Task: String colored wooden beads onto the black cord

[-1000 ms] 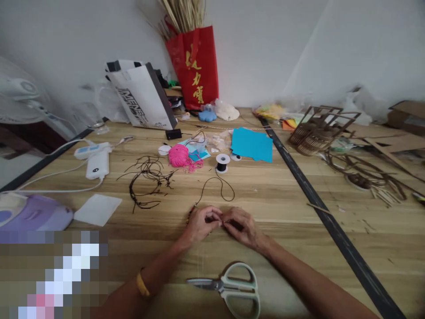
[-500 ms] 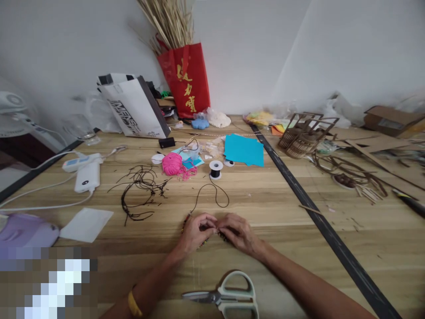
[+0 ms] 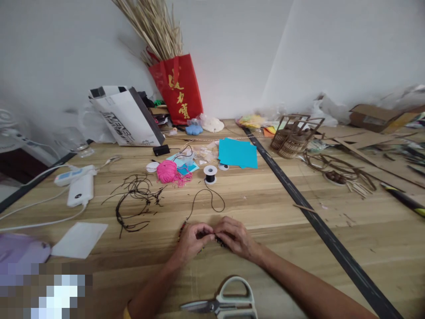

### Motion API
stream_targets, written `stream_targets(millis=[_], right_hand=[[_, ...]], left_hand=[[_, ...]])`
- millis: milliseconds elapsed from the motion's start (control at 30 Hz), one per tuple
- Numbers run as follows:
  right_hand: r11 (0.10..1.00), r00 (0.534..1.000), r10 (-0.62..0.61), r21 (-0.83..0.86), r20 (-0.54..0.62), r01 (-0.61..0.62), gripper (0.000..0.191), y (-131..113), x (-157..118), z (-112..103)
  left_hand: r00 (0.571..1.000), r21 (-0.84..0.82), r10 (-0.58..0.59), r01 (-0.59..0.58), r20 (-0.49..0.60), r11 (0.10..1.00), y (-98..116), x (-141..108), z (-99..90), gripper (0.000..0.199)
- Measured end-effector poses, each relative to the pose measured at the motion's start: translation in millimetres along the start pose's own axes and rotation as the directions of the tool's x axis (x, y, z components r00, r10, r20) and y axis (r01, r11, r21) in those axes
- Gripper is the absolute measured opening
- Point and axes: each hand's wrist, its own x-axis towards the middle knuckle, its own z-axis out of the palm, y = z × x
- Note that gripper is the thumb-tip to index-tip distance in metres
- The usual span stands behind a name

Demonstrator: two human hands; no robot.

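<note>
My left hand (image 3: 196,239) and my right hand (image 3: 234,235) meet at the front middle of the table, fingertips pinched together on a beaded cord (image 3: 182,229). Small dark and coloured beads show left of my left hand and under both hands; the exact spot gripped is too small to make out. A thin black cord (image 3: 192,206) loops from the beads back to a white spool of black cord (image 3: 210,175). Scissors (image 3: 221,303) with pale handles lie nearer to me, blades pointing left.
Black cord scraps (image 3: 134,201) and a pink yarn ball (image 3: 167,172) lie to the left. Blue sheets (image 3: 237,153) are behind the spool. A power bank (image 3: 80,189) with cables sits far left. Small baskets (image 3: 288,141) stand back right; a red bag (image 3: 181,91) leans at the wall.
The camera view has shifted slightly, so the background sits lower and further left. Both hands keep their pinch on the beaded cord, with barely any movement.
</note>
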Motion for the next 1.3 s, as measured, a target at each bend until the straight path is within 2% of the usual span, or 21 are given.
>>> stream_targets(millis=[200, 400, 767, 1100, 1300], right_hand=[[0.999, 0.999, -0.033, -0.023, -0.009, 0.033, 0.016, -2, 2, -1], [0.999, 1.0, -0.031, -0.02, 0.003, 0.031, 0.014, -1, 1, -1], [0.999, 0.999, -0.042, -0.008, -0.001, 0.042, 0.015, 3, -2, 0], [0.998, 0.999, -0.049, -0.023, 0.017, 0.05, 0.016, 0, -2, 0], [0.997, 0.998, -0.049, -0.054, 0.037, 0.051, 0.018, 0, -3, 0]], left_hand=[[1.0, 0.001, 0.026, -0.026, 0.003, 1.0, -2, 0, 1.3, 0.013], [1.0, -0.049, -0.017, 0.017, 0.003, 0.999, 1, 0, 1.7, 0.014], [1.0, 0.065, 0.008, -0.009, 0.017, 0.998, 10, -3, -1.6, 0.017], [0.998, 0.089, 0.06, -0.061, 0.012, 0.994, -3, -2, -2.1, 0.015], [1.0, 0.055, 0.018, -0.019, 0.021, 0.998, -6, -2, -1.9, 0.015]])
